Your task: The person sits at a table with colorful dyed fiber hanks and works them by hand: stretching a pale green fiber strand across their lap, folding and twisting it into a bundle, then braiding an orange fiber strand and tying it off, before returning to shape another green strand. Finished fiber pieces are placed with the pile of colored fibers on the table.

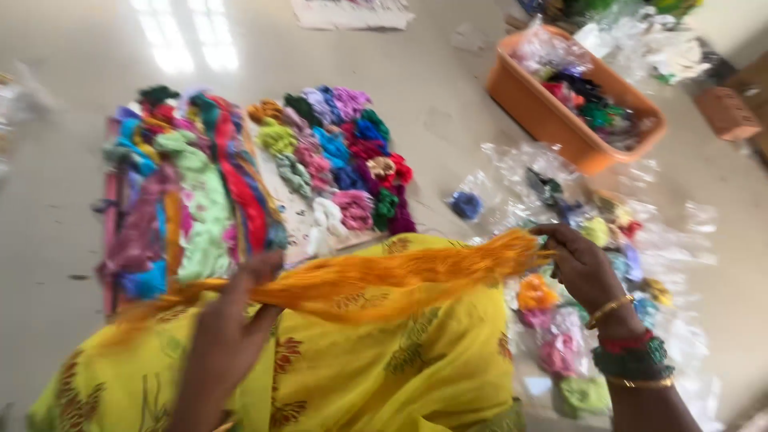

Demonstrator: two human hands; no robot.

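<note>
Stretching an orange thread bundle taut over the lap: left hand gripping near end; right hand pinching far-right end, keeping strands straight.

The pale floor carries coloured thread bundles, an orange tub and clear plastic bags.

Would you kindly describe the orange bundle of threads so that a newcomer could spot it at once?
Start at the yellow cloth in the foreground. Stretched across it, between the left hand and right hand, is the orange bundle of threads, the only long, single-coloured strand here.
</note>
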